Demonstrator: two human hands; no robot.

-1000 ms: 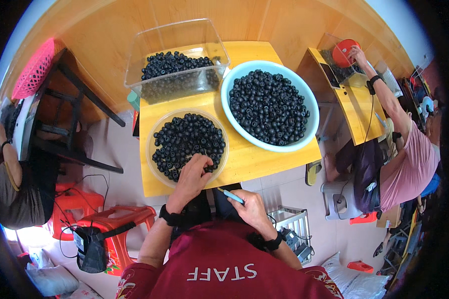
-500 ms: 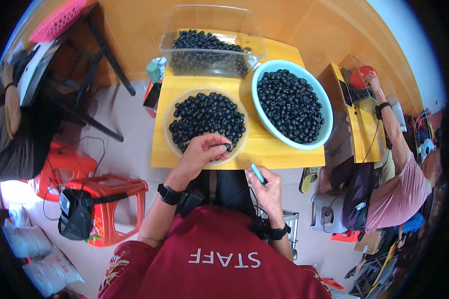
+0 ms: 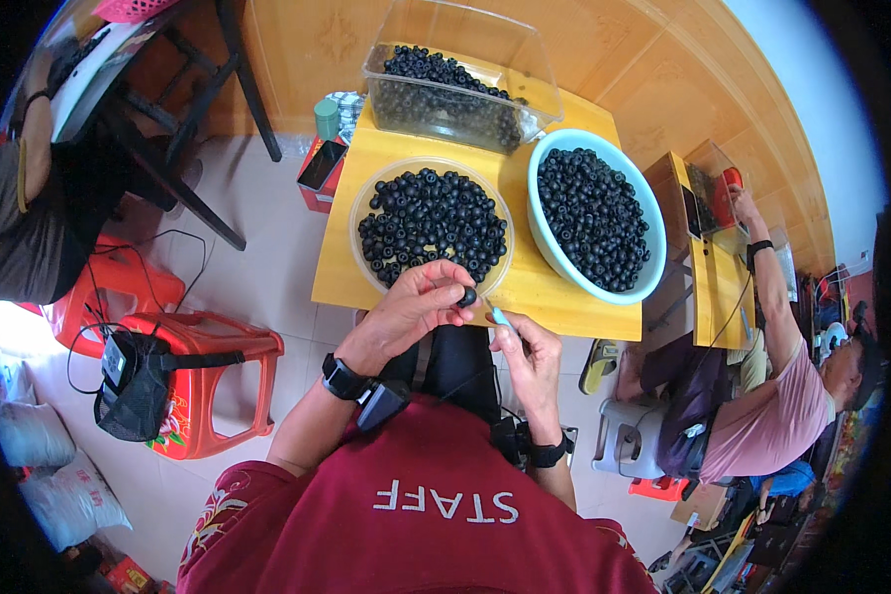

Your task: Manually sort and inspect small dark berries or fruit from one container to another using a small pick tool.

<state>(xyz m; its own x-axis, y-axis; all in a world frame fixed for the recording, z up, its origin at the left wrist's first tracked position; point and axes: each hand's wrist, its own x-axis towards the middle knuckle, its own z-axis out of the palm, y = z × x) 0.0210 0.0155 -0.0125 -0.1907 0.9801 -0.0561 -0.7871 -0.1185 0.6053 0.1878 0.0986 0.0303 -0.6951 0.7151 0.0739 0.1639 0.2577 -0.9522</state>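
Between the thumb and fingers of my left hand (image 3: 418,309) is one small round black bead (image 3: 466,296). My right hand (image 3: 531,364) is closed around a slim tool with a light blue handle (image 3: 500,318); its tip points up toward the bead, and I cannot tell whether they touch. Both hands are at the near edge of the yellow table (image 3: 574,317). Just beyond them lies a shallow, clear round tray (image 3: 357,259) with many black beads, some showing holes. To its right, a pale blue basin (image 3: 653,259) is heaped with more of the same beads.
A clear plastic bin (image 3: 436,127) of black beads stands at the table's back. Left of the table, a phone (image 3: 323,165) lies on a red box beside a green cup (image 3: 327,119). Red stools (image 3: 208,371) stand at left. Another person (image 3: 762,416) works at a table on the right.
My view has shifted, so the table appears farther right. My left hand has lifted the bead off the tray's near edge, and the tool's tip is now closer to it.
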